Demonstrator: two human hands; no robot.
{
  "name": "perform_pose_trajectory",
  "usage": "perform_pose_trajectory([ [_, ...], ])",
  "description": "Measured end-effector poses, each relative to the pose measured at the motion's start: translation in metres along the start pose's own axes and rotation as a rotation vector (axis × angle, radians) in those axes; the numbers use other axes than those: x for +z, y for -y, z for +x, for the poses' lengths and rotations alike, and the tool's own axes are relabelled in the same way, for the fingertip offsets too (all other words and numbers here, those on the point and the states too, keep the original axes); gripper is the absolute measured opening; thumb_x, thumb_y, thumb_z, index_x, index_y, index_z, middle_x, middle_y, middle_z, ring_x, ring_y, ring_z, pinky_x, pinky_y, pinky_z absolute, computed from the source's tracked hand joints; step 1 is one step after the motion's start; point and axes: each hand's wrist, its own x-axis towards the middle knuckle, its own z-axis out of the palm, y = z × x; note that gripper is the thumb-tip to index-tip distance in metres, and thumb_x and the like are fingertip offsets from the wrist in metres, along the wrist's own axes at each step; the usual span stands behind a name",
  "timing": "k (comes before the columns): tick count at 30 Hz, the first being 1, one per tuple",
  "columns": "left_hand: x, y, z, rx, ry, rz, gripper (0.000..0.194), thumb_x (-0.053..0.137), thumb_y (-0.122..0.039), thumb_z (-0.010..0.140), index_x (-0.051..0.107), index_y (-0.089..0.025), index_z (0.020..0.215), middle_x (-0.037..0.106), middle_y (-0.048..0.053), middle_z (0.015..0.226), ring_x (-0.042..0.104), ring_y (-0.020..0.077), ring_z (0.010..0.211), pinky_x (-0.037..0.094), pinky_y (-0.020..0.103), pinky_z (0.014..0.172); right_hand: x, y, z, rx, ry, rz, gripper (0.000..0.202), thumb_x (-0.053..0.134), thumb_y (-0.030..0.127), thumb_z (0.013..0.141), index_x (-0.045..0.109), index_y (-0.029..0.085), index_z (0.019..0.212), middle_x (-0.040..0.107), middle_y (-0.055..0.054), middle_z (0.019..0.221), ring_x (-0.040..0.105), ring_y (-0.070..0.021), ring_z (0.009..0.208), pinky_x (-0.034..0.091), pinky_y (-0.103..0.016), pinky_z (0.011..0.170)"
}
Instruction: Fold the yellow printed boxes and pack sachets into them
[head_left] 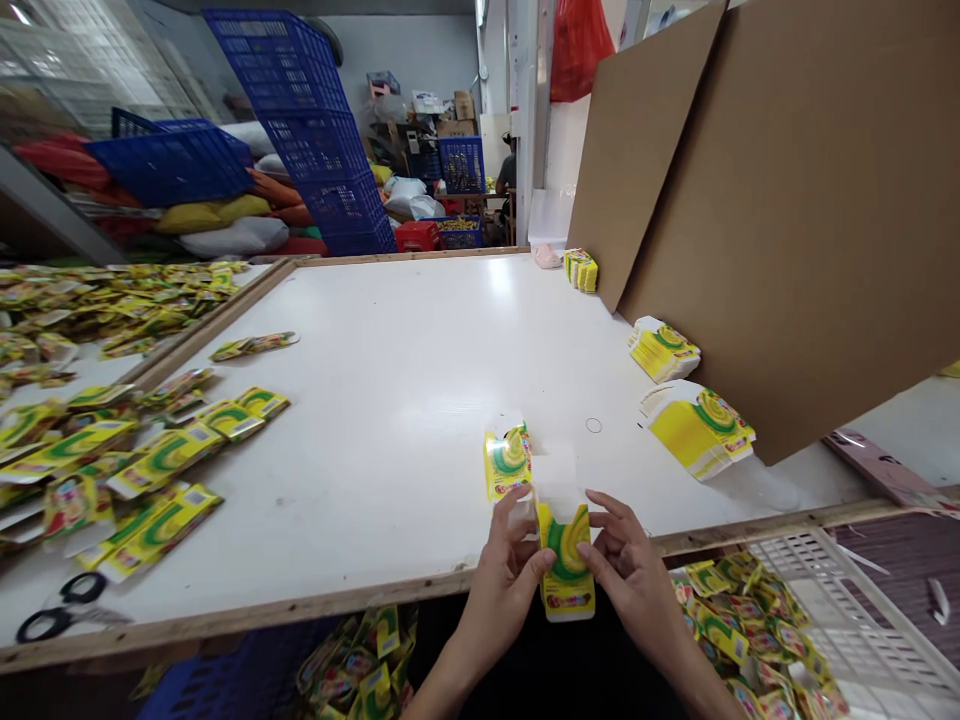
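Between my two hands is a small yellow and green printed carton (568, 560), with a white flap standing up at its far end. My left hand (510, 560) grips its left side, thumb on the printed face. From the right, my right hand (619, 555) pinches the other side with its thumb and fingers. The carton is over the table's front edge. Just beyond my left hand, another yellow carton (507, 460) lies on the white table (390, 400).
Stacks of flat cartons (697, 425) stand by brown cardboard sheets (787, 200) at right. Loose filled cartons (172, 450) and black scissors (64, 607) lie at left. A white basket (862, 610) and a blue crate (225, 680) holding cartons are below the front edge.
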Motion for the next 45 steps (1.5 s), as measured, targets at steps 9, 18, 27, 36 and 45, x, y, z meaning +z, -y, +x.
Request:
perform_pose_trajectory([
  [9, -0.007, -0.004, -0.005, -0.125, 0.281, -0.039, 0.030, 0.073, -0.022, 0.078, 0.051, -0.021, 0.098, 0.067, 0.002, 0.089, 0.065, 0.0157, 0.076, 0.048, 0.026, 0.068, -0.020, 0.022, 0.007, -0.088, 0.246, -0.254, 0.035, 0.049, 0.043, 0.094, 0.065, 0.020, 0.074, 0.059, 0.000, 0.066, 0.054, -0.0155, 0.063, 0.040, -0.025, 0.059],
  [18, -0.004, -0.006, -0.007, -0.077, 0.201, 0.044, 0.050, 0.066, -0.026, 0.084, 0.042, -0.025, 0.129, 0.064, 0.011, 0.115, 0.067, 0.0182, 0.083, 0.050, 0.032, 0.077, -0.016, 0.014, 0.009, -0.147, 0.090, -0.118, 0.028, 0.053, 0.041, 0.092, 0.069, 0.026, 0.110, 0.067, -0.007, 0.099, 0.062, -0.0233, 0.092, 0.048, -0.033, 0.082],
  [27, -0.007, 0.009, -0.003, 0.008, 0.052, 0.340, 0.036, 0.058, -0.019, 0.086, 0.054, -0.024, 0.121, 0.063, 0.007, 0.119, 0.065, 0.0140, 0.076, 0.052, 0.026, 0.071, -0.018, 0.017, 0.011, 0.027, 0.219, -0.351, 0.038, 0.059, 0.033, 0.087, 0.057, 0.022, 0.123, 0.044, 0.007, 0.061, 0.044, -0.0126, 0.055, 0.034, -0.023, 0.053],
  [36, -0.005, 0.010, -0.001, 0.016, 0.090, 0.272, 0.043, 0.054, -0.016, 0.086, 0.050, -0.027, 0.128, 0.057, 0.009, 0.130, 0.067, 0.0165, 0.086, 0.053, 0.031, 0.081, -0.005, 0.016, 0.014, 0.020, 0.185, -0.568, 0.037, 0.055, 0.026, 0.083, 0.048, 0.025, 0.119, 0.059, 0.004, 0.071, 0.056, -0.0161, 0.060, 0.040, -0.024, 0.059],
  [45, -0.008, 0.003, 0.003, 0.000, 0.052, 0.193, 0.040, 0.060, -0.019, 0.085, 0.054, -0.024, 0.124, 0.059, 0.010, 0.126, 0.067, 0.0175, 0.085, 0.053, 0.033, 0.080, -0.011, 0.010, 0.015, -0.063, 0.120, -0.570, 0.030, 0.053, 0.032, 0.088, 0.055, 0.024, 0.117, 0.062, 0.002, 0.071, 0.055, -0.0156, 0.056, 0.041, -0.025, 0.056],
])
